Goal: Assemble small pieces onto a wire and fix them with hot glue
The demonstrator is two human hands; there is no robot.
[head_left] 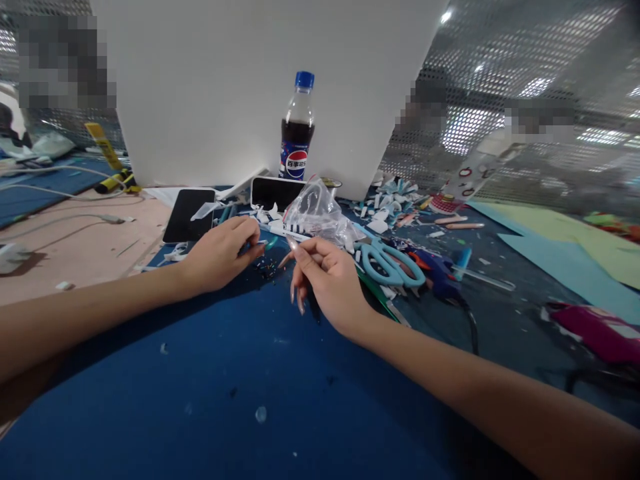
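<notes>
My left hand (223, 253) rests at the far part of the blue mat (210, 400), its fingers curled and thumb against the index finger. Whatever lies between those fingertips is too small to make out. Tiny multicoloured beads or bits (267, 269) are scattered on the mat between my hands. My right hand (327, 283) is held palm-inward, thumb and index finger close together in a pinch, the other fingers loosely bent. I cannot make out what is in it. Just beyond it lies a clear plastic bag (320, 213). Light blue scissors (387, 263) lie beside it to the right.
A cola bottle (297, 137) stands before a white board (210, 87). Two dark-screened phones (189, 217) are behind my left hand. White and blue scraps (393, 200), a dark blue glue gun (443, 273) with its cord, and coloured sheets (565, 267) are on the right.
</notes>
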